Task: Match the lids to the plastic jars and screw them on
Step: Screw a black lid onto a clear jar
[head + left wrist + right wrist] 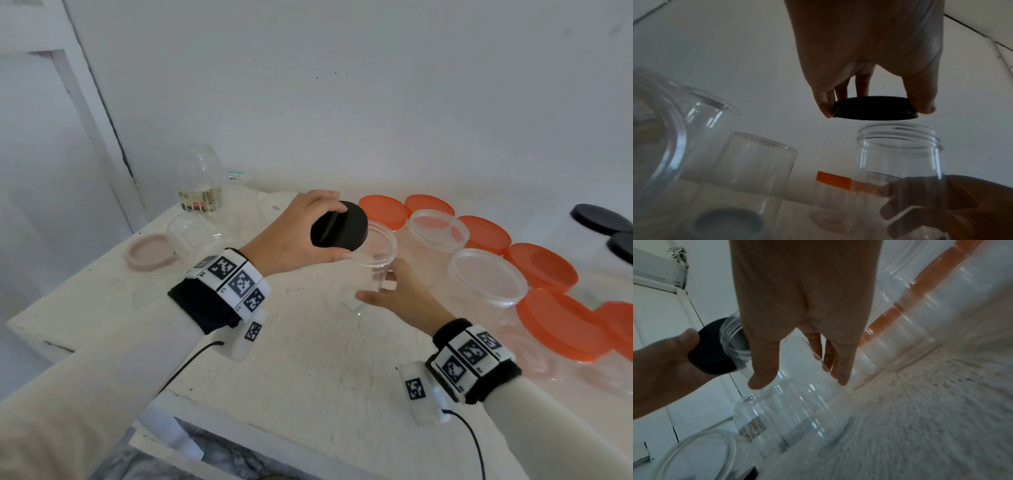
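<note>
My left hand (342,231) grips a black lid (339,228) by its rim, thumb on the near side and fingers on the far side. The lid hangs tilted just above and left of the mouth of a clear plastic jar (375,250). My right hand (376,286) holds that jar by its body, thumb and fingers curled round it. From the left wrist, the black lid (873,110) floats a small gap above the threaded rim of the clear jar (898,142). The right wrist view shows the black lid (711,350) beside the mouth of the clear jar (735,344).
Several orange lids (383,209) and open wide clear jars (435,226) line the table's right side. Two black lids (599,219) lie far right. At the left are a beige lid (150,251), an upturned clear jar (195,233) and a labelled jar (200,181).
</note>
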A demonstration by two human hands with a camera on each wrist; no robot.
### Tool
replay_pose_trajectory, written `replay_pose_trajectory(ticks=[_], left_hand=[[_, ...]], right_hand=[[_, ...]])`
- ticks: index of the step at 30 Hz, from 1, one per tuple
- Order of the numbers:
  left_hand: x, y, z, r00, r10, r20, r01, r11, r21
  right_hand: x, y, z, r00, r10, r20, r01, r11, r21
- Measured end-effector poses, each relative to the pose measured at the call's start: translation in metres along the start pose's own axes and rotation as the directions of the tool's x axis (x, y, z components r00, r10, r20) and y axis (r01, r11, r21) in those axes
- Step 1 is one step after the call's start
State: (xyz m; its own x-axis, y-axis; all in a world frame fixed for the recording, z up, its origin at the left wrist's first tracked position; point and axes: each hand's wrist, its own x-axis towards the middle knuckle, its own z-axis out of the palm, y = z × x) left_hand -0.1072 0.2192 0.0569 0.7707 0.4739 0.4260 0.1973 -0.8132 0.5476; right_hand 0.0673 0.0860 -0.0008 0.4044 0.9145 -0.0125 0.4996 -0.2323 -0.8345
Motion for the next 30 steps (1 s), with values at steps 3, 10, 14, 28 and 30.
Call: replay_pose_trajectory(ticks=[3, 10, 14, 28, 30], left_hand=[[0.008, 0.008, 0.011, 0.999, 0.034, 0.034, -0.033, 0.999, -0.016], [0.020, 0.017, 0.025, 0.991, 0.026, 0.131, -0.029, 0.999, 0.018], [0.024, 0.020, 0.027, 0.987, 0.020, 0.159, -0.024, 0.999, 0.026], [0.011, 0.008, 0.033, 0.988, -0.046, 0.146, 0.070, 0.985, -0.159], [0.002, 0.003, 0.040, 0.982, -0.144, 0.121, 0.173, 0.943, -0.283]], right_hand=[[0.000, 0.000, 0.000, 1.000, -0.011, -0.022, 0.012, 0.999, 0.051], [-0.001, 0.003, 0.002, 0.999, -0.026, -0.041, 0.029, 0.997, 0.066], [0.000, 0.004, 0.000, 0.998, -0.043, -0.039, 0.044, 0.999, 0.025], [-0.001, -0.019, -0.040, 0.991, -0.016, 0.134, 0.022, 0.999, -0.043], [-0.005, -0.040, -0.062, 0.993, -0.055, 0.107, 0.066, 0.992, -0.104]])
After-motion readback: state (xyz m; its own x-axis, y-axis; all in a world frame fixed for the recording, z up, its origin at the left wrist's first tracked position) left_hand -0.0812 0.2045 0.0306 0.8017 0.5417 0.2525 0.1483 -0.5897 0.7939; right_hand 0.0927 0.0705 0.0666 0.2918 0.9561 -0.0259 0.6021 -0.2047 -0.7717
